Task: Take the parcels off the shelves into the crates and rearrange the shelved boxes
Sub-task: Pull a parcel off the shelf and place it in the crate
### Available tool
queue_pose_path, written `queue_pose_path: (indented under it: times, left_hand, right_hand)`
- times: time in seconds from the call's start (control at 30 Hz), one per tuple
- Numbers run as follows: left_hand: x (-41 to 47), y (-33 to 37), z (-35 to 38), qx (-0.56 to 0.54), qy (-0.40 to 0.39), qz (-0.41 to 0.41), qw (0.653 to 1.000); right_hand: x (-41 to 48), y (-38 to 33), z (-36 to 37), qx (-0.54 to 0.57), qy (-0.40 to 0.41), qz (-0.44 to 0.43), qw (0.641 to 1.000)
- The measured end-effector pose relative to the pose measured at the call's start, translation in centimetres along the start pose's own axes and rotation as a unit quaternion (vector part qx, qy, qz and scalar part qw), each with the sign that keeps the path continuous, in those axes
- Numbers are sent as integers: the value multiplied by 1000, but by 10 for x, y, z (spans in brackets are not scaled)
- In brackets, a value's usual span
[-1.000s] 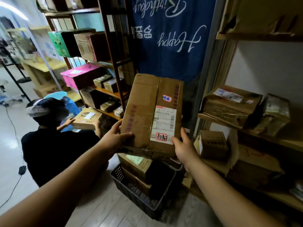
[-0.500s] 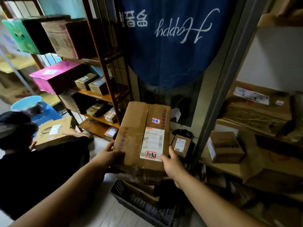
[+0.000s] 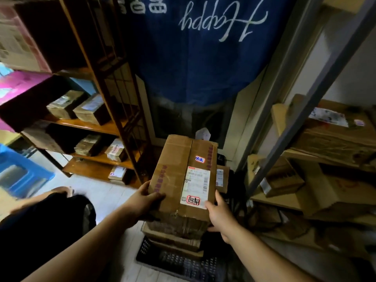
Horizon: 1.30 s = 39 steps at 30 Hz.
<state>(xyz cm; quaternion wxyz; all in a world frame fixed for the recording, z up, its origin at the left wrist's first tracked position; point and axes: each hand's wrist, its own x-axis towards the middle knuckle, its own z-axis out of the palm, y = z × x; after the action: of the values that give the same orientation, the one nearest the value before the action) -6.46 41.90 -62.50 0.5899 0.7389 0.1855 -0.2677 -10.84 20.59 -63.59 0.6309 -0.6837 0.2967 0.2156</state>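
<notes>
You held a taped brown cardboard parcel (image 3: 175,180) between both hands, above the black plastic crate (image 3: 179,265) that stood on the floor. Your left hand (image 3: 140,204) gripped the near left corner, with its thumb laid over the top face and the other fingers (image 3: 147,185) pressed against the left side. Your right hand (image 3: 220,217) gripped the near right corner, thumb up along the right edge and the other fingers curled under the bottom. The parcel lay nearly flat, long side pointing away from you.

A white shipping label (image 3: 196,186) sat on the right half of its top face, and a red-bordered sticker (image 3: 193,200) lay at the label's near end. Directly below the parcel, 2 or 3 flat boxes (image 3: 173,239) were stacked in the crate. I cannot tell whether the parcel touched the top one. The crate's near edge showed bare mesh in front of that stack.

To the left stood a wooden shelf unit (image 3: 97,127) with small parcels (image 3: 91,110) on 3 levels, and a blue crate (image 3: 22,176) sat on the floor beyond it. A dark blue banner (image 3: 193,64) hung behind. To the right, a grey metal rack (image 3: 317,94) carried larger cardboard boxes (image 3: 335,139). Another person's dark clothing (image 3: 44,226) filled the lower left, blurred.
</notes>
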Motion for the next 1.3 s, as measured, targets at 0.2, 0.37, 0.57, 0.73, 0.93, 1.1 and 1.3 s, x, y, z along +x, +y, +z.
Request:
queue_pose_path:
  times: [0.2,0.37,0.57,0.73,0.93,1.1,1.3]
  left_hand:
    - [48,40,36,11,-31,24,999]
    - [105,67,70,16,-22,35,999]
    - [198,83,88,27,-50,36,998]
    - [312,64,84,28,-74,58,995]
    - [399,26,89,34,-70,68,995]
    - [450,-5,86,45,-75,47,995]
    - [480,-25,74,16,-61,37,997]
  right_hand:
    - [47,-17,-35,20,24,3,1000]
    - [103,-34,-71,20,31,-22,999]
    - [184,-41,-80,25,69,-32,997]
    - [279,-21,-46,45,140,-24,989]
    - [359,8,-19,47,196,-14,979]
    - [401,48,2,20,198,11,980]
    - [417,52,-2,-41,217,-29,975]
